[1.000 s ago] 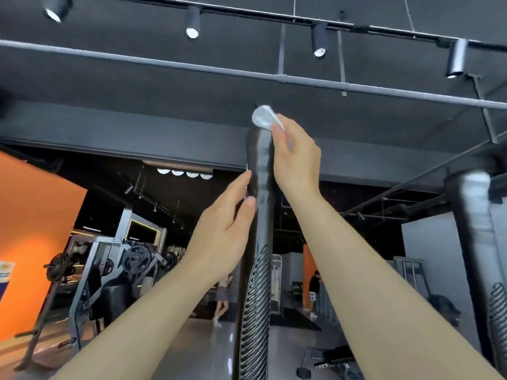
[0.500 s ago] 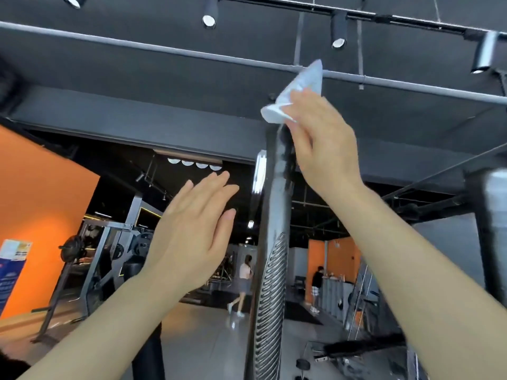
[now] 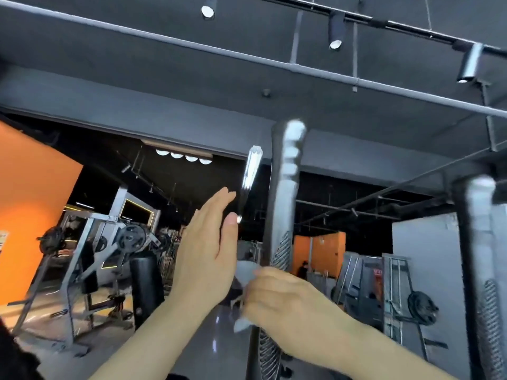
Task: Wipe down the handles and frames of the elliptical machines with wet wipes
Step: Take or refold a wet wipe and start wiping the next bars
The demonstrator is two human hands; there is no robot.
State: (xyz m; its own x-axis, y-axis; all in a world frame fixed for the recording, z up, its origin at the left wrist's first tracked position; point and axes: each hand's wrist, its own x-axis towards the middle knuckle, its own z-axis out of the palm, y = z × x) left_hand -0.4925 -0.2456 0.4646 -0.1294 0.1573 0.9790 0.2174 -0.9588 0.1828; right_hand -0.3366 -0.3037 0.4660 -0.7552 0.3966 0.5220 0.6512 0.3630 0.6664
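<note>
A black ribbed elliptical handle (image 3: 286, 187) stands upright in the centre, its top glossy. My right hand (image 3: 285, 300) wraps a white wet wipe (image 3: 245, 272) around the handle's ribbed grip, low on the bar. The wipe's ends show above and below my fingers. My left hand (image 3: 207, 253) hovers just left of the handle with fingers straight, touching nothing. A second elliptical handle (image 3: 478, 242) rises at the right edge.
Weight racks with plates (image 3: 90, 250) stand at the left by an orange wall (image 3: 30, 215). A black pad (image 3: 146, 283) is behind my left forearm. More racks (image 3: 389, 294) sit at the right. A person (image 3: 303, 270) stands far back. Ceiling pipes and spotlights are overhead.
My right hand slid the wipe from the handle's top down to the ribbed grip. My left hand let go of the handle earlier and stays open beside it.
</note>
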